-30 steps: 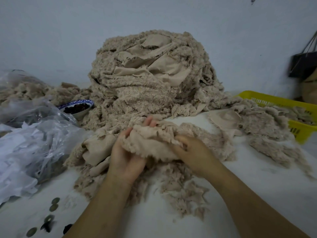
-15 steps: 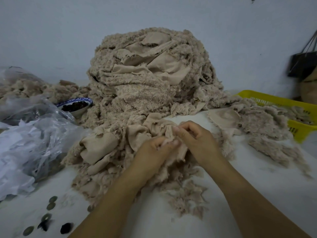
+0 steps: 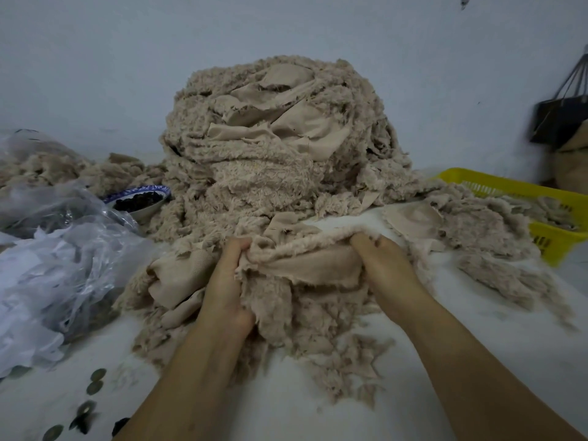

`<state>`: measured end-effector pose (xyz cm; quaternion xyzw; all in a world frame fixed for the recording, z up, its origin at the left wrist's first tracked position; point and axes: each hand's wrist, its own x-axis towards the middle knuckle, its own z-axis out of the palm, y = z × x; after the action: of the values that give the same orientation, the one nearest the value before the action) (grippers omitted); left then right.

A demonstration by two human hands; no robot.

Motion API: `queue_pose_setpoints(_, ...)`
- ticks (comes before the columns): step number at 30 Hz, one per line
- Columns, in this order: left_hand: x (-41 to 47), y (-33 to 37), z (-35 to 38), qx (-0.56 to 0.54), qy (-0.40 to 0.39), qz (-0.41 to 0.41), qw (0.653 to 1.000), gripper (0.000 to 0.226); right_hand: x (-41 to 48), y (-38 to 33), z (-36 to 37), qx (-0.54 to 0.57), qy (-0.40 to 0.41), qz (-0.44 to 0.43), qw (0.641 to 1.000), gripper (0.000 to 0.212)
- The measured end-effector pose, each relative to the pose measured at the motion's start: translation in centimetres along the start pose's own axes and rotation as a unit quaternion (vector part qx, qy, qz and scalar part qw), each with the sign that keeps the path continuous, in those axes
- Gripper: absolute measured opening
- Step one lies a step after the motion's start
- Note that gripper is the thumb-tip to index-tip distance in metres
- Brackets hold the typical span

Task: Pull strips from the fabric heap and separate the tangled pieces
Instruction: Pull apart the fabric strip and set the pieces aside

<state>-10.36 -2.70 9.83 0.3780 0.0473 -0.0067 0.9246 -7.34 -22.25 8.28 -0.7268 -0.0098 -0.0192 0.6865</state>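
A tall heap of beige fleecy fabric [image 3: 273,148] rises in the middle of the white table [image 3: 477,361], against the wall. Loose tangled strips spill from its foot toward me. One beige strip [image 3: 305,262] is stretched sideways between my hands, fuzzy edge on top and smooth backing facing me. My left hand [image 3: 227,281] grips its left end with curled fingers. My right hand [image 3: 385,265] grips its right end. More fleecy scraps [image 3: 296,319] hang and lie below the strip.
A yellow plastic basket [image 3: 547,237] with fabric scraps stands at the right. Crumpled clear plastic bags [image 3: 57,265] lie at the left, with a blue-rimmed bowl [image 3: 140,202] of dark pieces behind them. Several round buttons [image 3: 95,386] lie near the front left. A dark bag [image 3: 560,119] hangs on the wall.
My hands were close together pinching at a bunched piece; they have moved apart sideways, and the strip is now stretched out between them.
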Motion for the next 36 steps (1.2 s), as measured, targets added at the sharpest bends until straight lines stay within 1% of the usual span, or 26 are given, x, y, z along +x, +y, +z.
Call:
queue_pose_setpoints(1, 0.0, -0.3, 0.0, 0.014, 0.001, 0.001, 1.0, 0.009, 0.0, 0.2, 0.3, 0.07, -0.015, 0.034, 0.997, 0.032)
queue_pose_setpoints(2, -0.1, -0.7, 0.1, 0.04, 0.005, 0.007, 0.999, 0.011, -0.1, 0.2, 0.6, 0.12, -0.023, 0.054, 0.991, 0.033)
queue_pose_setpoints(3, -0.1, -1.0, 0.1, 0.092, 0.02, 0.025, 0.995, 0.019, -0.3, 0.1, 0.9, 0.145, -0.029, 0.063, 0.987, 0.037)
queue_pose_setpoints(4, 0.0, -1.2, 0.1, 0.177, 0.034, 0.055, 0.982, 0.03, -0.4, 0.1, 1.1, 0.149, -0.036, 0.065, 0.986, 0.043)
queue_pose_setpoints(5, -0.1, -1.5, 0.0, 0.278, 0.04, 0.09, 0.956, 0.041, -0.4, 0.1, 1.3, 0.136, -0.045, 0.053, 0.988, 0.045)
queue_pose_setpoints(6, -0.1, -1.7, 0.0, 0.359, 0.025, 0.126, 0.924, 0.049, -0.5, 0.1, 1.4, 0.123, -0.051, 0.037, 0.99, 0.046)
queue_pose_setpoints(7, -0.4, -2.0, 0.1, 0.419, -0.009, 0.148, 0.896, 0.05, -0.6, 0.1, 1.5, 0.114, -0.056, 0.018, 0.992, 0.047)
queue_pose_setpoints(9, -0.5, -2.8, 0.2, 0.504, -0.069, 0.147, 0.849, 0.042, -0.7, 0.1, 1.6, 0.121, -0.055, 0.006, 0.991, 0.051)
queue_pose_setpoints(10, -0.5, -3.1, 0.3, 0.531, -0.072, 0.152, 0.83, 0.034, -0.8, 0.1, 1.5, 0.123, -0.055, 0.003, 0.991, 0.053)
queue_pose_setpoints(11, -0.5, -3.3, 0.4, 0.537, -0.059, 0.162, 0.826, 0.026, -0.8, 0.1, 1.6, 0.12, -0.059, -0.004, 0.991, 0.055)
queue_pose_setpoints(12, -0.5, -3.2, 0.5, 0.514, -0.036, 0.17, 0.84, 0.025, -0.9, 0.0, 1.6, 0.116, -0.057, -0.009, 0.992, 0.058)
queue_pose_setpoints(13, -0.6, -3.0, 0.5, 0.468, -0.004, 0.161, 0.869, 0.03, -0.9, 0.1, 1.7, 0.11, -0.053, -0.014, 0.992, 0.063)
queue_pose_setpoints(14, -0.5, -2.8, 0.4, 0.406, 0.021, 0.135, 0.904, 0.035, -0.9, 0.1, 1.8, 0.106, -0.048, -0.014, 0.993, 0.067)
queue_pose_setpoints(16, -0.9, -2.4, 0.6, 0.3, 0.031, 0.065, 0.951, 0.031, -1.0, 0.2, 2.1, 0.101, -0.052, -0.015, 0.993, 0.063)
queue_pose_setpoints(17, -1.2, -2.3, 0.9, 0.258, 0.027, 0.04, 0.965, 0.027, -1.0, 0.2, 2.2, 0.1, -0.062, -0.019, 0.993, 0.058)
queue_pose_setpoints(19, -1.5, -2.3, 1.3, 0.199, 0.025, 0.01, 0.98, 0.027, -1.1, 0.0, 2.4, 0.099, -0.079, -0.024, 0.992, 0.052)
queue_pose_setpoints(21, -1.7, -2.3, 1.7, 0.182, 0.017, -0.005, 0.983, 0.03, -1.2, 0.0, 2.2, 0.104, -0.092, -0.024, 0.99, 0.053)
queue_pose_setpoints(24, -1.9, -2.3, 1.9, 0.231, 0.016, 0.003, 0.973, 0.033, -1.6, 0.0, 1.9, 0.071, -0.134, -0.031, 0.988, 0.054)
queue_pose_setpoints(26, -2.0, -2.3, 1.9, 0.281, 0.011, 0.02, 0.959, 0.034, -1.7, 0.1, 2.1, 0.032, -0.146, -0.034, 0.988, 0.037)
queue_pose_setpoints(27, -2.1, -2.3, 1.9, 0.304, 0.002, 0.031, 0.952, 0.034, -1.7, 0.2, 2.2, 0.015, -0.134, -0.035, 0.99, 0.03)
queue_pose_setpoints(28, -2.2, -2.4, 1.9, 0.325, -0.012, 0.042, 0.945, 0.031, -1.6, 0.1, 2.3, 0.001, -0.115, -0.031, 0.993, 0.029)
queue_pose_setpoints(30, -2.5, -2.3, 1.8, 0.361, -0.051, 0.053, 0.93, 0.028, -1.3, 0.1, 2.2, 0.018, -0.085, -0.015, 0.996, 0.04)
queue_pose_setpoints(32, -2.4, -2.5, 1.6, 0.385, -0.073, 0.062, 0.918, 0.041, -1.2, -0.1, 2.0, 0.064, -0.059, 0.001, 0.996, 0.039)
queue_pose_setpoints(33, -2.2, -2.6, 1.5, 0.386, -0.071, 0.065, 0.918, 0.042, -1.1, 0.0, 1.8, 0.08, -0.053, 0.006, 0.995, 0.038)
queue_pose_setpoints(34, -2.2, -2.6, 1.6, 0.373, -0.063, 0.063, 0.923, 0.037, -0.9, 0.0, 1.7, 0.095, -0.053, 0.012, 0.994, 0.039)
queue_pose_setpoints(36, -2.1, -2.5, 1.6, 0.317, -0.045, 0.037, 0.947, 0.024, -0.8, 0.0, 1.7, 0.108, -0.061, 0.024, 0.992, 0.04)
